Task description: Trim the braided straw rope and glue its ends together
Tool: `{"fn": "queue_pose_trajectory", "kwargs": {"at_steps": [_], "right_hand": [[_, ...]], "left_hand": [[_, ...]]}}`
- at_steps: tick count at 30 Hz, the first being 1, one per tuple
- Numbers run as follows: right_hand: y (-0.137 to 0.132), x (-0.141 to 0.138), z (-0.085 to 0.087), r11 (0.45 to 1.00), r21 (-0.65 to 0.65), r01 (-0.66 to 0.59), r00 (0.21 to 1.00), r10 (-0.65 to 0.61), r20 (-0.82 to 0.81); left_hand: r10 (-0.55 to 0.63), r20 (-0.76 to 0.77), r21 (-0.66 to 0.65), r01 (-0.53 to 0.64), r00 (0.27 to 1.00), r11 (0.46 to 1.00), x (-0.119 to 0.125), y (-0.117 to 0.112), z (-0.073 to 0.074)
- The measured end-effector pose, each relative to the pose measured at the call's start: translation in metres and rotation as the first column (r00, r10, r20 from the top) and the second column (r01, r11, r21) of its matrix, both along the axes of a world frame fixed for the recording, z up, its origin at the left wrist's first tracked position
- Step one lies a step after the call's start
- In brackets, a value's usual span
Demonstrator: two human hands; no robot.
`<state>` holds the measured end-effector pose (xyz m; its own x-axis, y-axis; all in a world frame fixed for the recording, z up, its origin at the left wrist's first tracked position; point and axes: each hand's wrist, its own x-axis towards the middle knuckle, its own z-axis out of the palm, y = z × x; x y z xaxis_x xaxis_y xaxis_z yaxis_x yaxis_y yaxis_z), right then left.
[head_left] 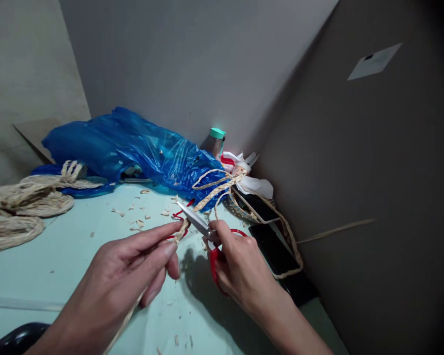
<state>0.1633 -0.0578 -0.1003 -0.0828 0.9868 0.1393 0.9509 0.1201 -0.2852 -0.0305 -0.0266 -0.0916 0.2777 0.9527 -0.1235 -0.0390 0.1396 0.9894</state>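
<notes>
Between the thumb and fingers of my left hand is a braided straw cord, its tail running down below the palm. Red yarn lies around the cord's upper end. My right hand grips a pair of red-handled scissors, fingers around the handles. The metal blades point up and left, close above the cord's end; whether they touch it I cannot tell. The blades look closed or nearly so.
A crumpled blue plastic bag lies behind the hands, with straw bundles at left. A green-capped bottle, braided cords and a black phone-like slab stand or lie toward the right wall. Straw scraps dot the pale green table.
</notes>
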Motion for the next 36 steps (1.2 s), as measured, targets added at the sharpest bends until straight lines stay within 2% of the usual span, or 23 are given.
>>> {"fn": "queue_pose_trajectory", "kwargs": {"at_steps": [5,9,14,19,23,27,32,36], "right_hand": [[0.001,0.004,-0.003,0.997,0.076,-0.014,0.992,0.023,-0.125],[0.001,0.002,-0.002,0.990,0.134,-0.038,0.985,0.060,-0.161],[-0.003,-0.006,0.002,0.984,0.168,-0.065,0.998,0.063,0.016],[-0.003,-0.008,0.001,0.982,0.177,-0.066,0.988,0.039,0.152],[-0.002,-0.006,-0.003,0.973,0.217,-0.083,0.977,0.036,0.212],[-0.001,-0.004,-0.006,0.940,0.311,-0.141,0.961,0.056,0.269],[-0.001,-0.004,-0.008,0.883,0.442,-0.157,0.948,0.009,0.318],[-0.001,-0.003,-0.012,0.857,0.485,-0.173,0.941,-0.001,0.337]], "left_hand": [[-0.046,0.162,-0.108,0.064,0.986,0.992,-0.001,0.002,0.005],[-0.108,0.228,-0.100,0.133,0.968,0.986,-0.003,0.011,0.003],[-0.085,0.257,-0.067,0.106,0.963,0.992,-0.006,0.017,0.001],[-0.008,0.301,-0.095,0.038,0.954,0.995,-0.003,0.008,0.005],[0.084,0.270,-0.111,-0.055,0.959,0.992,0.000,0.002,0.008],[0.086,0.202,-0.084,-0.071,0.976,0.994,0.001,0.002,0.007],[0.047,0.097,0.034,-0.051,0.994,0.998,0.000,0.003,0.004],[0.068,0.093,0.139,-0.080,0.993,0.987,-0.001,0.001,0.002]]}}
